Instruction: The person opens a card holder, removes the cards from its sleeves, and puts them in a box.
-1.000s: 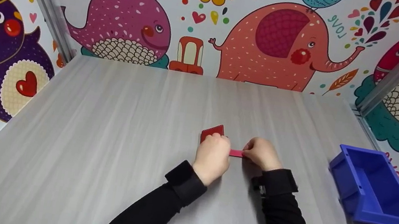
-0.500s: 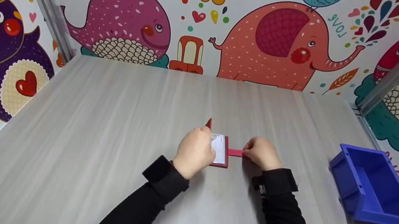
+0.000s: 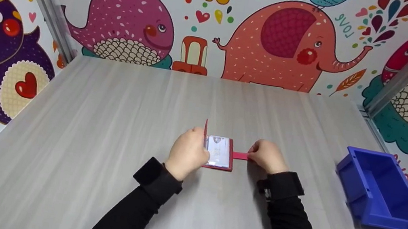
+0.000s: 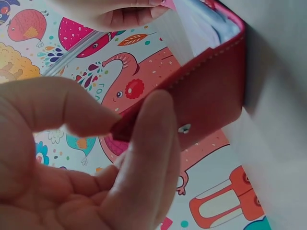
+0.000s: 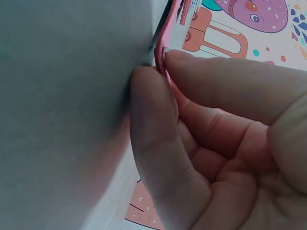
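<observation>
The red wallet is lying on the desk between the person's two hands, and its cover is swinging back toward the left. Where it was leaning over the inside a second ago, it is now standing nearly upright, turning only its thin edge to the head camera. The left hand is carrying this change leftward: its fingers are pinching the cover near the free edge, with a small metal stud showing on the outer face close by. The whitish inner panel, only partly showing half a second ago, is now lying mostly bared. The right hand is keeping its place on the other side, its fingers pinching the pink strap, which is running straight out from the wallet's right edge. That grip is probably steadying the base while the cover is turning, and the inside is seemingly becoming easier to see and reach. The blue bin is standing well apart at the right, untouched.
</observation>
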The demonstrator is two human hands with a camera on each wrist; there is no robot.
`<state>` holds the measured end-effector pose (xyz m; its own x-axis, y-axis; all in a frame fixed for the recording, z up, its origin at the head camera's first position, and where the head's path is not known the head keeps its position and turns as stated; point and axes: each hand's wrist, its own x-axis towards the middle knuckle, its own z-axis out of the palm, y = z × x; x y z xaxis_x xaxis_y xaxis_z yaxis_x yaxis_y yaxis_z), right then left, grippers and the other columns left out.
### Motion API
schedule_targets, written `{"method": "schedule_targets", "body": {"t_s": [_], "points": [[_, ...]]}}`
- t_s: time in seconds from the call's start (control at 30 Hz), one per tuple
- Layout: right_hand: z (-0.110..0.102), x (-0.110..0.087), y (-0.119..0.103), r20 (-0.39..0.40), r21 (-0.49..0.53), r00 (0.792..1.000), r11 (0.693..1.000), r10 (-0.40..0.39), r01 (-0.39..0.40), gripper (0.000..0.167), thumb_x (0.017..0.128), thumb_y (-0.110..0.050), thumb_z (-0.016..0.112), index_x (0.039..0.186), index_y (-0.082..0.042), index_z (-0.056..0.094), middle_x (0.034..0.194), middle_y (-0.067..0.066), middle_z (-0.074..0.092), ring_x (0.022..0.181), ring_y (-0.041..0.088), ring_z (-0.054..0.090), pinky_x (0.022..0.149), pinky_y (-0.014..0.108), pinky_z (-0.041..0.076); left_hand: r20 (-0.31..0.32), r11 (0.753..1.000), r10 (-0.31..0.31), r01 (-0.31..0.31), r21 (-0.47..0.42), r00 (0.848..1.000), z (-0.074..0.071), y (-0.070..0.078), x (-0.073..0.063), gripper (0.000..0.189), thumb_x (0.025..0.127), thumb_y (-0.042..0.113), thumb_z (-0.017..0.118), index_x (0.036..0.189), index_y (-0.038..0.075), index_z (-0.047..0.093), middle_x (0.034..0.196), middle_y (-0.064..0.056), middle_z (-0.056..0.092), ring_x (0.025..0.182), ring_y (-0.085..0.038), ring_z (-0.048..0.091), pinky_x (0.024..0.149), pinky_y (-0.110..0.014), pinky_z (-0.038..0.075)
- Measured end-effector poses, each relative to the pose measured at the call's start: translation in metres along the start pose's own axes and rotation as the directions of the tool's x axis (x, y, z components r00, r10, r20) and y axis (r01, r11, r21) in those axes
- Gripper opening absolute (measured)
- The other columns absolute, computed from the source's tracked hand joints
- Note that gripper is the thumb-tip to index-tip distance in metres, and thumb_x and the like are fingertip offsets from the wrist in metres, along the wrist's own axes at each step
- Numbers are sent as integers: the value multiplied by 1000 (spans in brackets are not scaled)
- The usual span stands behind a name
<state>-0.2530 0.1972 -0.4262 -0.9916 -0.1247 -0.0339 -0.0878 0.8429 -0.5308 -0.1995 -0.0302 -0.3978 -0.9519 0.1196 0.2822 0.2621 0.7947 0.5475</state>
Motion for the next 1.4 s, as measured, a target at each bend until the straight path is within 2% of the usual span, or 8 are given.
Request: {"method": "schedule_targets", "body": {"t_s": [0.33, 0.8, 0.9, 1.1, 1.4], "points": [[0, 0, 1, -2, 12, 1000, 1000, -10, 10, 4, 80, -2, 67, 76, 1, 68, 64, 3, 60, 56, 16, 54, 53, 28, 43, -11, 1000, -28, 28, 5, 1000, -5, -17, -2, 20, 73, -3, 63, 91, -6, 56, 84, -19, 65, 75, -34, 64, 68, -47, 52], [1, 1, 2, -6, -1, 1000, 1000, -8, 8, 6, 81, -2, 68, 76, 1, 69, 65, 5, 61, 57, 18, 55, 54, 29, 44, 61, 992, -122, 121, 19, 991, -12, -37, -3, 21, 78, 1, 64, 97, -5, 59, 88, -15, 66, 77, -30, 62, 73, -44, 53], [1, 1, 2, -6, -3, 1000, 1000, -7, 7, 6, 81, -2, 68, 76, 1, 69, 65, 5, 61, 57, 18, 55, 54, 29, 44, 63, 993, -117, 115, 23, 991, -13, -41, -3, 17, 78, 1, 64, 94, -4, 61, 86, -14, 65, 74, -29, 61, 71, -43, 52], [0, 1, 1, 2, 12, 1000, 1000, 5, -5, 5, 81, -2, 67, 77, 1, 68, 64, 4, 61, 57, 16, 54, 53, 28, 43, 68, 998, -66, 65, 23, 996, -16, -50, -4, 7, 77, 1, 64, 83, -1, 62, 77, -10, 63, 67, -27, 58, 64, -43, 50], [0, -1, 0, 17, 29, 1000, 1000, 13, -13, 5, 82, -2, 66, 78, 0, 67, 63, 3, 61, 55, 15, 55, 52, 27, 41, 105, 997, -77, 74, 31, 991, -17, -59, -3, 4, 75, 1, 63, 77, 2, 60, 73, -9, 60, 64, -25, 55, 62, -40, 48]]}}
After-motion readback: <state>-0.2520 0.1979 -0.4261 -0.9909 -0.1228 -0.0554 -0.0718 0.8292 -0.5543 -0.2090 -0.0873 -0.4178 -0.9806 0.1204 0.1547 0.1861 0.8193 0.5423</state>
